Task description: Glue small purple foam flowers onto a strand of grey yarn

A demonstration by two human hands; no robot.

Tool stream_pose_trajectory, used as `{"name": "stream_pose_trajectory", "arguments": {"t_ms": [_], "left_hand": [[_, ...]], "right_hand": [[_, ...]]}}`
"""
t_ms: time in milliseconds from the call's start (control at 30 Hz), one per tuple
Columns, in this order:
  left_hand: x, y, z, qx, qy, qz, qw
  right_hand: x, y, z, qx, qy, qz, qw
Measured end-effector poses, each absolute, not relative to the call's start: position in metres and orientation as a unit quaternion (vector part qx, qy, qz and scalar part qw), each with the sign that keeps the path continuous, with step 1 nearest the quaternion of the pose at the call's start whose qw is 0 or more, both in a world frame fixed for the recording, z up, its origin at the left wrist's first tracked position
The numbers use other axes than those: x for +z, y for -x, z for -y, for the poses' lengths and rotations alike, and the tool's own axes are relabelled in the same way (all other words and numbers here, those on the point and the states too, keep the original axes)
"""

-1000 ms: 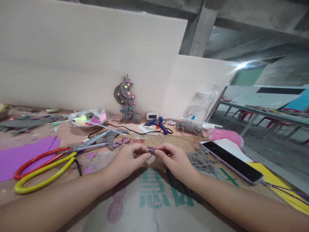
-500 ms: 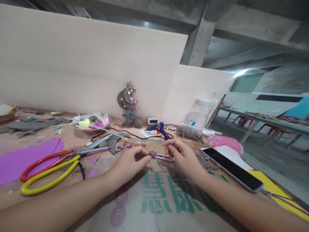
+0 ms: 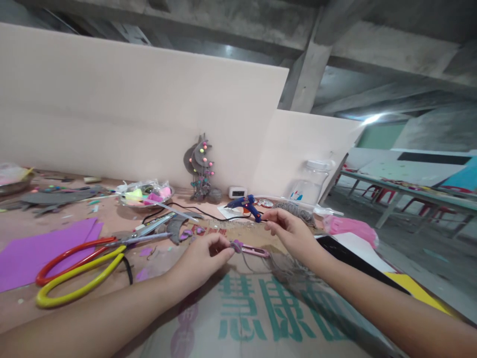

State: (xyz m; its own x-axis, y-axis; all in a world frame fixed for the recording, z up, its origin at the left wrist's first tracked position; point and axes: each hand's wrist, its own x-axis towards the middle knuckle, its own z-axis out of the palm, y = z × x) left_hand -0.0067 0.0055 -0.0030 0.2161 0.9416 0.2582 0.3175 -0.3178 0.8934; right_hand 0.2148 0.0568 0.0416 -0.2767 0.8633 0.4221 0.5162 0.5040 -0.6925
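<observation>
My left hand point(image 3: 208, 256) pinches a small purple and grey felt piece point(image 3: 236, 245) above the cardboard. A grey yarn strand trails from around that piece toward the right. Just behind it, a pink utility knife point(image 3: 257, 251) lies on the cardboard. My right hand point(image 3: 288, 231) is raised to the right, its thumb and forefinger drawn together beside the handle of a blue glue gun point(image 3: 244, 203). Whatever sits between those fingertips is too small to make out. Loose grey yarn point(image 3: 285, 266) lies under my right wrist.
Large scissors point(image 3: 85, 271) with red and yellow handles and purple sheets point(image 3: 48, 251) lie left. Behind are a bowl of bright pieces point(image 3: 143, 196), a grey moon ornament point(image 3: 199, 164), a small white clock point(image 3: 237, 192) and a clear jar point(image 3: 311, 181). A phone point(image 3: 357, 261) lies right.
My right hand has moved right and away from the felt piece, uncovering more of the pink knife. My left hand still pinches the piece. The view has tilted up slightly.
</observation>
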Motion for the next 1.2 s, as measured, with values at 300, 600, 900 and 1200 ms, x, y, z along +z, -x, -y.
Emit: {"name": "stream_pose_trajectory", "arguments": {"t_ms": [300, 600, 900, 1200], "left_hand": [[-0.001, 0.006, -0.004, 0.423, -0.687, -0.452, 0.382], [-0.001, 0.008, -0.005, 0.415, -0.701, -0.453, 0.363], [-0.001, 0.009, -0.003, 0.405, -0.706, -0.458, 0.357], [0.001, 0.010, -0.002, 0.402, -0.710, -0.456, 0.356]], "right_hand": [[0.043, -0.220, -0.113, 0.155, 0.530, 0.757, 0.350], [0.025, -0.227, -0.156, 0.130, 0.583, 0.736, 0.319], [0.019, -0.201, -0.170, 0.165, 0.571, 0.753, 0.282], [0.014, -0.187, -0.176, 0.168, 0.617, 0.728, 0.249]]}}
